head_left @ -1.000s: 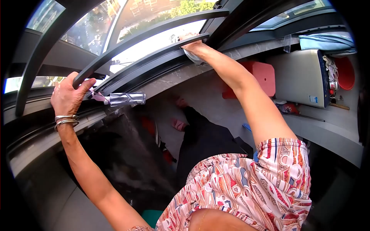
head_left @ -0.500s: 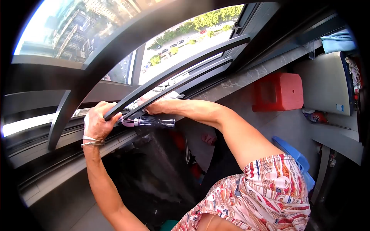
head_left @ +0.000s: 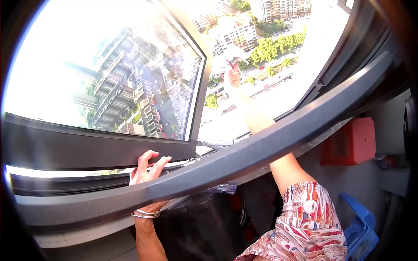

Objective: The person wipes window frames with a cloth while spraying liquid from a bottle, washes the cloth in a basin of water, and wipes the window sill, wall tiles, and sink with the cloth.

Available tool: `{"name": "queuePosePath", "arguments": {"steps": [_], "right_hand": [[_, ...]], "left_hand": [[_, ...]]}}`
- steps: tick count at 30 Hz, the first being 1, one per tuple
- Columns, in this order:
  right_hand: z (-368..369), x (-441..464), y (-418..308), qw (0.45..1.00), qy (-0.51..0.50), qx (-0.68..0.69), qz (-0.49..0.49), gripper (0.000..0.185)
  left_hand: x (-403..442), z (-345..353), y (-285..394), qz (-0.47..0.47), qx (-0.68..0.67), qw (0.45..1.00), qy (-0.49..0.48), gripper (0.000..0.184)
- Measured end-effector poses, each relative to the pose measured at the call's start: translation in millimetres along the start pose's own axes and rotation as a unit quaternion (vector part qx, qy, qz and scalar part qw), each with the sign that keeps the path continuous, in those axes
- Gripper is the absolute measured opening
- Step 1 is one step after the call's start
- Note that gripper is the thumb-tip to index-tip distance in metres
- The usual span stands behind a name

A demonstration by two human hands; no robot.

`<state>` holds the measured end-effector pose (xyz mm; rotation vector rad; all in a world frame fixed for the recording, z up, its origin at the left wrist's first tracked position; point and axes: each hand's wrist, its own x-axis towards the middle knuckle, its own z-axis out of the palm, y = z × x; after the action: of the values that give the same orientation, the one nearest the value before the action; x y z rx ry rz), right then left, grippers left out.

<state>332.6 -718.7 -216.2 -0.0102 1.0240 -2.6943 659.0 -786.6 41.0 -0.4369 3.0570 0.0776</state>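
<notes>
Beyond the dark curved bar (head_left: 244, 161), my right hand (head_left: 233, 76) is stretched out at the open window, its fingers closed on a pale cloth (head_left: 235, 54). The bar crosses in front of my right arm. My left hand (head_left: 148, 170) has its fingers apart and curled near the lower edge of the dark window frame (head_left: 100, 148); the bar hides part of the palm. Nothing shows between its fingers. The glass pane (head_left: 143, 87) is at the upper left. Partly hidden under the bar is a clear plastic bottle (head_left: 226, 188).
At the right stand a red stool (head_left: 359, 141) and, lower down, a blue plastic chair (head_left: 361, 226). A dark surface (head_left: 196, 230) lies below the bar. Buildings, trees and a road show far below outside.
My right hand has moved up and outward with the cloth, away from the lower bars. My left hand has let go of the bar end and opened. The view has shifted toward the window.
</notes>
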Motion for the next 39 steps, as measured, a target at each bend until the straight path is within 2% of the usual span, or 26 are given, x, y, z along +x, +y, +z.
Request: {"name": "queuePosePath", "arguments": {"steps": [2, 3, 5, 6, 9, 11, 12, 15, 16, 17, 18, 19, 20, 23, 24, 25, 26, 27, 28, 29, 32, 33, 35, 37, 38, 39], "right_hand": [[33, 39, 29, 0.994, -0.041, -0.060, -0.080, 0.028], [42, 38, 32, 0.948, -0.022, -0.265, -0.175, 0.032], [53, 37, 38, 0.827, -0.072, -0.419, -0.367, 0.035], [55, 26, 31, 0.872, -0.081, -0.402, -0.266, 0.033], [57, -4, 27, 0.857, -0.063, -0.443, -0.256, 0.035], [60, -42, 22, 0.810, -0.065, -0.487, -0.321, 0.028], [64, -60, 20, 0.808, -0.062, -0.492, -0.317, 0.028], [54, -108, 39, 0.824, -0.113, -0.469, -0.299, 0.026], [47, -135, 26, 0.823, -0.197, -0.477, -0.239, 0.027], [46, -154, 33, 0.825, -0.234, -0.467, -0.215, 0.027], [46, -173, 40, 0.827, -0.270, -0.456, -0.189, 0.028], [48, -182, 67, 0.839, -0.259, -0.435, -0.200, 0.028], [39, -194, 88, 0.770, -0.313, -0.507, -0.227, 0.028], [34, -211, 83, 0.618, -0.282, -0.564, -0.470, 0.021], [34, -199, 59, 0.742, -0.353, -0.485, -0.299, 0.022], [40, -193, 34, 0.836, -0.353, -0.405, -0.114, 0.023], [47, -186, 9, 0.904, -0.294, -0.304, 0.060, 0.024], [50, -169, -12, 0.918, -0.264, -0.239, 0.176, 0.023], [51, -157, -13, 0.937, -0.229, -0.173, 0.197, 0.024], [54, -151, -7, 0.959, -0.188, -0.114, 0.181, 0.025], [59, -129, -16, 0.988, -0.138, 0.036, 0.067, 0.029], [71, -121, -19, 0.986, -0.152, 0.062, 0.026, 0.031], [101, -105, -8, 0.969, -0.229, 0.078, -0.052, 0.034], [141, -115, -7, 0.938, -0.330, -0.015, -0.107, 0.033], [149, -126, -14, 0.890, -0.385, -0.117, -0.213, 0.031], [159, -136, -22, 0.819, -0.414, -0.208, -0.337, 0.029]], "left_hand": [[-1, -4, 5, -0.041, 0.006, 0.999, -0.029, 0.045], [-2, -6, 8, -0.061, 0.009, 0.997, -0.043, 0.046], [1, -9, 13, -0.033, -0.002, 0.999, -0.010, 0.046], [4, -11, 18, -0.015, -0.011, 1.000, 0.012, 0.046], [6, -13, 25, 0.068, 0.023, 0.995, 0.066, 0.058], [-2, -11, 20, 0.101, 0.035, 0.992, 0.073, 0.058], [-8, -8, 14, 0.117, 0.042, 0.989, 0.076, 0.058], [-5, -13, 27, 0.045, 0.004, 0.998, 0.034, 0.057], [-1, -10, 27, 0.032, -0.008, 0.999, 0.031, 0.057], [1, -8, 26, 0.017, -0.019, 0.999, 0.030, 0.056], [3, -5, 21, 0.037, -0.007, 0.999, 0.036, 0.056], [4, -2, 19, 0.033, -0.015, 0.999, 0.031, 0.055], [5, 2, 14, 0.024, -0.021, 0.999, 0.022, 0.054], [2, 9, 2, 0.042, -0.004, 0.999, 0.029, 0.055], [1, 9, 1, 0.062, 0.020, 0.997, 0.044, 0.057], [-1, 6, 5, 0.041, -0.008, 0.998, 0.039, 0.055], [-2, 2, 9, 0.028, 0.001, 0.999, 0.016, 0.051], [-2, -2, 12, 0.012, 0.014, 1.000, 0.002, 0.046], [0, 8, 1, -0.006, -0.033, 0.999, -0.021, 0.047], [0, 21, -19, -0.034, -0.071, 0.996, -0.035, 0.047], [-5, 19, -17, 0.007, 0.013, 1.000, 0.018, 0.047], [-4, 19, -15, 0.042, 0.031, 0.997, 0.062, 0.048], [-2, 17, -15, 0.053, -0.017, 0.997, 0.056, 0.050], [-3, 21, -21, 0.019, -0.061, 0.997, 0.040, 0.050], [-4, 19, -20, -0.003, -0.057, 0.998, 0.022, 0.051], [-3, 16, -17, -0.004, -0.059, 0.998, 0.018, 0.051]]}}
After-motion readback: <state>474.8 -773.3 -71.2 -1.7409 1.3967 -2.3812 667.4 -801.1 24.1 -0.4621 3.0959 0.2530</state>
